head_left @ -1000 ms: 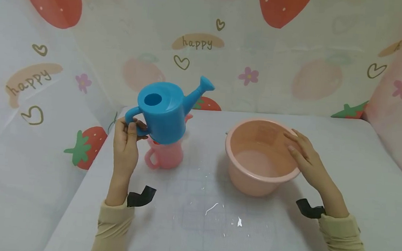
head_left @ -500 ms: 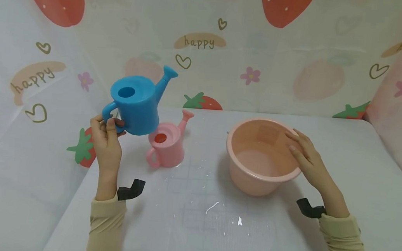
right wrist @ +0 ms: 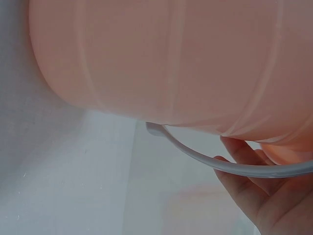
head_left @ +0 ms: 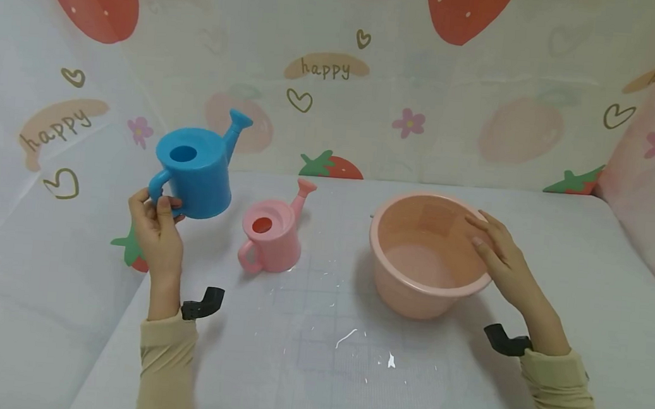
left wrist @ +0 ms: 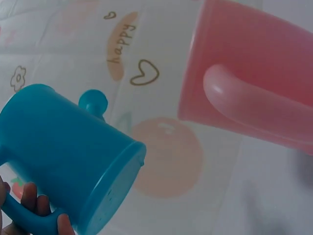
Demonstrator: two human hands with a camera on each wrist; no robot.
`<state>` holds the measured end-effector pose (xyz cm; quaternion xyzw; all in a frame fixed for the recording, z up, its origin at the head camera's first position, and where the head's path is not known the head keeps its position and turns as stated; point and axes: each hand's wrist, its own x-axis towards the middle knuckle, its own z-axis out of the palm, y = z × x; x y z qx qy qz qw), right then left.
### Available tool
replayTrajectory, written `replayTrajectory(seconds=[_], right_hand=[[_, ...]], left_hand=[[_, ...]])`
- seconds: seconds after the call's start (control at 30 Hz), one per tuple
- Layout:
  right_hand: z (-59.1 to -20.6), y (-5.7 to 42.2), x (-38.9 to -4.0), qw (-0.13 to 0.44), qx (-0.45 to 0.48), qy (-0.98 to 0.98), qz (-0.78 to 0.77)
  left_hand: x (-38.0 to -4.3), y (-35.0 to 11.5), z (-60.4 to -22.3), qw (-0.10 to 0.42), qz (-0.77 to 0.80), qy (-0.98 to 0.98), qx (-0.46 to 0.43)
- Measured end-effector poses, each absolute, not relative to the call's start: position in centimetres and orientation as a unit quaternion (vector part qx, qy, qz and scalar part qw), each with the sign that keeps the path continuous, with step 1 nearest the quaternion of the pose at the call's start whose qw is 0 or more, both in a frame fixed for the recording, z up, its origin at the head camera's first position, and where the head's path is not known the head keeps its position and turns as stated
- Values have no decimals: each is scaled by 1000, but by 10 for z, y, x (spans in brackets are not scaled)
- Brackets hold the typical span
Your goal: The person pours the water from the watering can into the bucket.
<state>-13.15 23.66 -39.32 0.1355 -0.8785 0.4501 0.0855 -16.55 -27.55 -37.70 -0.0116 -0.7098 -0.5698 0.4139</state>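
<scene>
Person's L hand (head_left: 156, 237) is gripping the curved handle of a glossy blue, cylindrical plastic watering can (head_left: 199, 180), w/ fingers & thumb wrapped round it. The can is hanging in the air, approx. upright, spout pointing up & to the R; the L wrist view is showing its flat base clear of any surface.

Just to its R & lower, a pink plastic watering can of similar shape (head_left: 276, 246) is standing on the white tabletop (head_left: 292, 379), red showing thru its top opening.

Well to the R, a round peach-coloured plastic basin (head_left: 412, 302) is sitting on the table. The R hand (head_left: 506, 261) is staying relaxed at its R rim, fingers fairly straight, nr a thin grey bail handle (right wrist: 239, 169); can't tell if they're pressing.

Step in hand, by my read: carrying the blue can at the L side. Next move is prob. calling for a steady, level lowering onto the table, keeping clear of the pink can, w/ the L fingers loosening only once the base is resting flat.
</scene>
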Motion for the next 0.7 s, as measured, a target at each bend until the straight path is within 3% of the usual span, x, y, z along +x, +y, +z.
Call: replayTrajectory(seconds=[0.7], right_hand=[[-396,237,-134,92,141,-877,449]], left_hand=[[-177,-284,-414,373,-654,-657,41]])
